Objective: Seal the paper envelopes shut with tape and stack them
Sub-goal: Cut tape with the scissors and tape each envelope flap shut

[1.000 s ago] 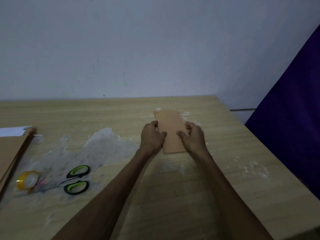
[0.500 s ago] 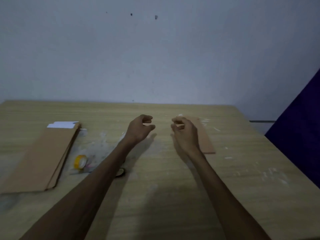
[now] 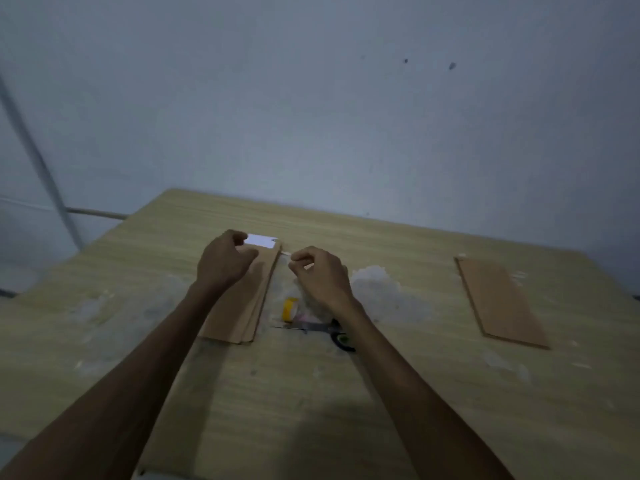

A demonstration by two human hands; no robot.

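Observation:
A pile of brown paper envelopes (image 3: pixel 242 306) lies left of centre on the wooden table (image 3: pixel 381 393), with a white sheet (image 3: pixel 263 240) showing at its far end. My left hand (image 3: pixel 223 263) is on the far end of the pile, thumb on top and fingers curled over the edge of the top envelope. My right hand (image 3: pixel 320 275) hovers just right of the pile's far corner with loosely curled fingers and nothing visible in them. One brown envelope (image 3: pixel 498 303) lies flat at the right. A yellow tape roll (image 3: pixel 290 309) and black-handled scissors (image 3: pixel 332 332) lie under my right wrist.
A white scuffed patch (image 3: pixel 384 292) marks the table right of my right hand. The wall runs close behind the table's far edge. The table's left corner drops off near a pipe (image 3: pixel 97 213).
The view swung left. Both hands left the single envelope at the right and crossed to the pile; my left hand now rests on its far end.

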